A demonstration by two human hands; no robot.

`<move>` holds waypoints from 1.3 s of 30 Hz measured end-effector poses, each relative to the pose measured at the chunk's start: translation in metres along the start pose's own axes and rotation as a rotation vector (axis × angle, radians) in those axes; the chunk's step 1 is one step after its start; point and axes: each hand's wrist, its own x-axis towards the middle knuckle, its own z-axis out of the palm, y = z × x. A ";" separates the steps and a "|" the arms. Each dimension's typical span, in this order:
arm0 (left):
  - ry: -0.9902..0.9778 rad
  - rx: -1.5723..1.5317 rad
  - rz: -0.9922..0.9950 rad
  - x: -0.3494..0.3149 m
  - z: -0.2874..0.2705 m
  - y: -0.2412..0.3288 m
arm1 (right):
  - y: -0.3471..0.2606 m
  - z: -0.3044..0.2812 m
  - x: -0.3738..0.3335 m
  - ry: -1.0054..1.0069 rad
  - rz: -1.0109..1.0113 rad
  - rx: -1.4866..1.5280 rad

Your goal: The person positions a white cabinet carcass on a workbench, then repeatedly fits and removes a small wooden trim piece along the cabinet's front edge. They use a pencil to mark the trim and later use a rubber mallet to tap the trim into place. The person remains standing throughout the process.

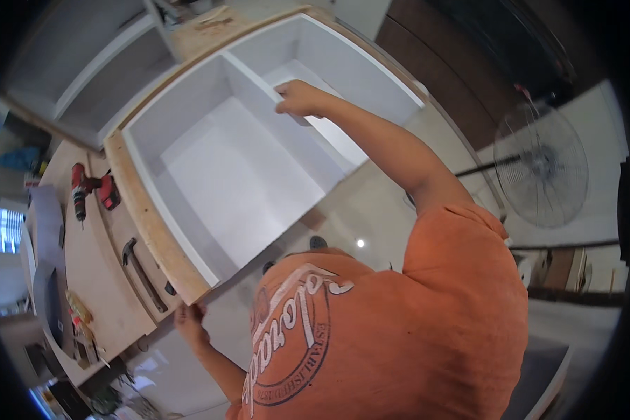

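In front of me is an open wooden cabinet with a white lining, split into two compartments by a white divider. My right hand reaches across it, fingers closed over the divider's upper edge. At the near left corner of the cabinet's bare wood frame is my left hand. Its fingers are curled around that corner, and their tips are partly hidden by the wood.
A workbench on the left bears a red cordless drill, a claw hammer and a yellow-handled tool. Another cabinet stands at the far left. To the right is a standing fan.
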 end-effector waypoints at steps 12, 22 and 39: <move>-0.181 -0.163 0.294 0.019 0.075 0.126 | 0.034 0.010 -0.185 0.147 0.221 0.605; -0.322 -0.126 0.202 0.036 0.073 0.099 | 0.023 0.084 -0.211 0.682 0.275 0.508; 0.049 0.590 0.153 -0.090 -0.036 -0.112 | 0.057 0.111 -0.196 0.867 0.100 0.454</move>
